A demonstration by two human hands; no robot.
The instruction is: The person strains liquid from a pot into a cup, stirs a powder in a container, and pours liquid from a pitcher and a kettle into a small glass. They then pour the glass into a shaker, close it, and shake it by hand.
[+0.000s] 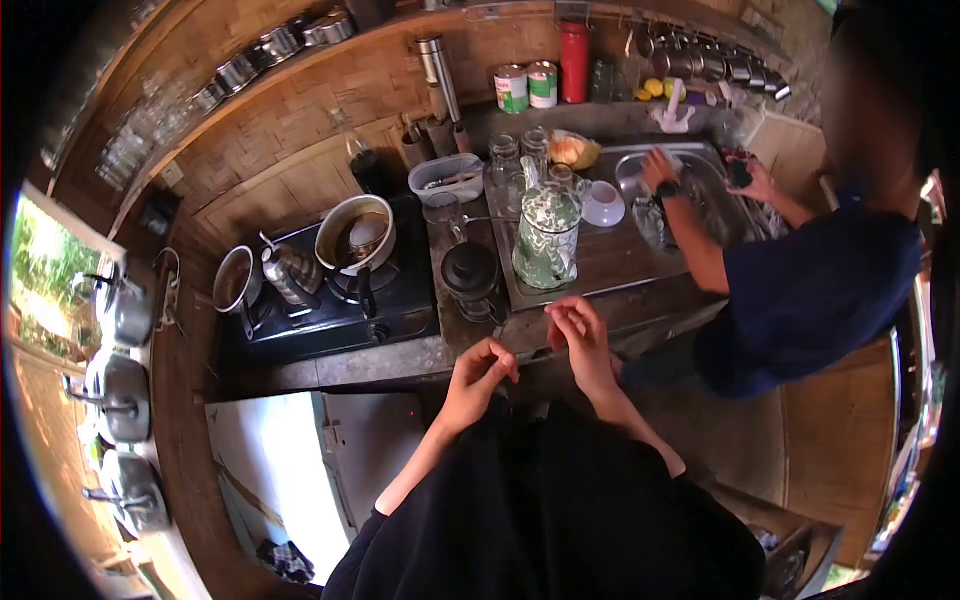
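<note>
My left hand [480, 380] hovers before the counter's front edge, its fingers curled in toward the thumb with nothing visible between them. To its right, my right hand [582, 340] is raised with bent fingers drawn together, also without a visible object. Neither hand touches the other or the counter. Beyond them stand a black-lidded glass press [472, 275], nearest my left hand, and a green-and-white speckled enamel pot [547, 240], nearest my right hand. A small white bowl [603, 204] lies beside the pot.
A co-worker [815, 290] in a dark shirt has both hands over the metal sink [655, 165] at right. On the black stove [340, 325] are a saucepan [235, 280], a metal kettle [290, 272] and a pot with a ladle [340, 225]. Shelves hold cups.
</note>
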